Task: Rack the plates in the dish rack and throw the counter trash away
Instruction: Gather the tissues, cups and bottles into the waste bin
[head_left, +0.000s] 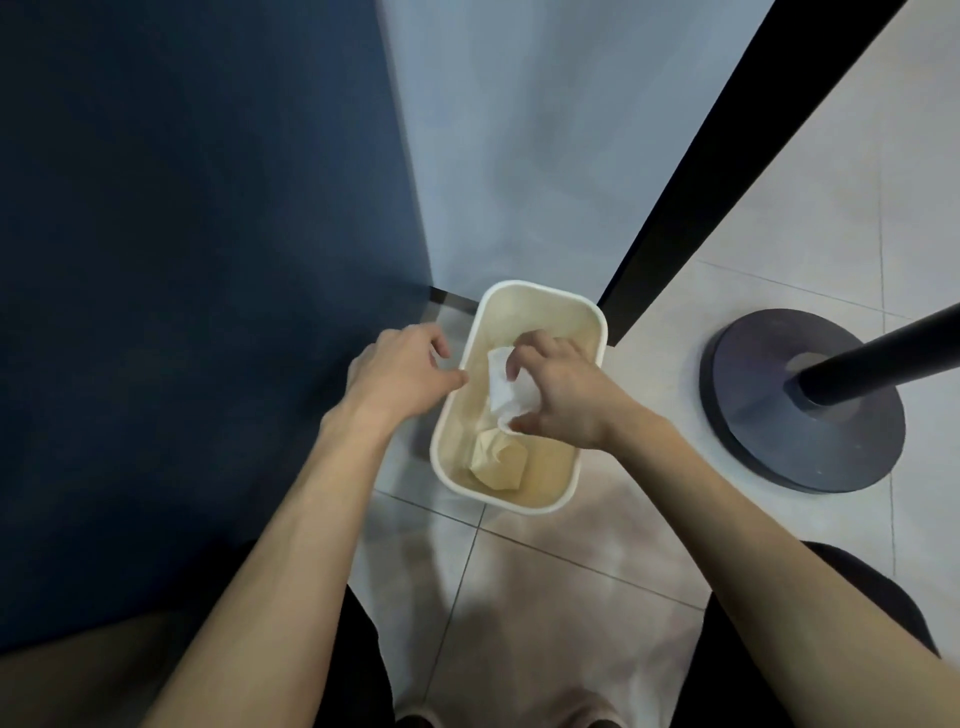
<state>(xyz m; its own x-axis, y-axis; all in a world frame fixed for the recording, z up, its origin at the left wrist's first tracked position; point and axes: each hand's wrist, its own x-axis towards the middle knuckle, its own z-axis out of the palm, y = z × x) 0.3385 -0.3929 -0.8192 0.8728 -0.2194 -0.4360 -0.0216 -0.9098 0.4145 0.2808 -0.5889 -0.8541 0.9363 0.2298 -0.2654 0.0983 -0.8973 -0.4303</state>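
Our right hand is pinching a tissue over the bin (a wad is lying inside). Our left hand is hovering alongside, loosely curled, empty.

Only one camera is in play, worn on the person's head and tipped steeply down, almost straight at the tiled floor. It sits close. Both bare forearms run up from the bottom edge, and the left hand and right hand meet near mid-frame at the small bin, the right one pinching a white tissue. The wide lens also takes in the blue wall on the left and a round stand base on the right.
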